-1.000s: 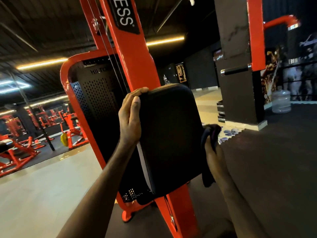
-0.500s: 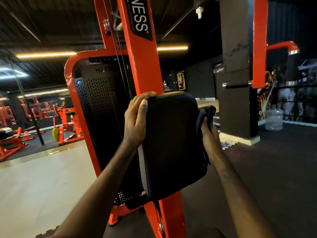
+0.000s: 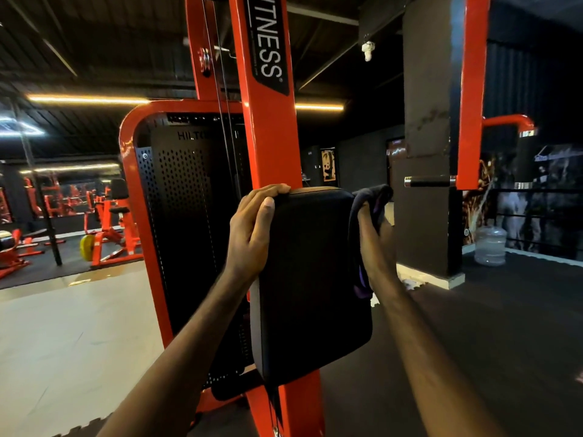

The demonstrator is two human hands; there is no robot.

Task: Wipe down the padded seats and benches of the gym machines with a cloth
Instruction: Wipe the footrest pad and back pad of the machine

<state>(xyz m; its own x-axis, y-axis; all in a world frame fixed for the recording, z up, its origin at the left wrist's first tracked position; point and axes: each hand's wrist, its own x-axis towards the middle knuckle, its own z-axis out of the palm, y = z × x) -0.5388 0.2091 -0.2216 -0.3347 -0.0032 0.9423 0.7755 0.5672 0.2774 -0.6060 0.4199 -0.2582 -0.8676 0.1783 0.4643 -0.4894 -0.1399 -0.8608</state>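
pad: black padded rest bolted to the front of the orange upright, roughly vertical, top edge tilted slightly away from the camera
left hand: left hand grips the pad's upper left corner, fingers curled over the top edge, thumb flat along the left side
right hand: right hand is clamped on the cloth, pressing it against the pad's upper right edge
cloth: dark cloth bunched in the right fist; one fold sticks up above the pad's top right corner, a tail with a purple streak hangs down along the right edge below the wrist
arms: both forearms reach in from the bottom of the frame, one on each side of the pad
machine: black perforated weight-stack cover inside an orange frame, behind and left of the upright; cables run down beside the upright
upright label: black strip reading "...ITNESS"
right side: second orange post with a black-and-chrome handle sticking out to the left, black pillar behind it
floor: pale tile on the left, dark rubber mat on the right
background: water jug standing near the railing at right; orange machines and a yellow plate far left
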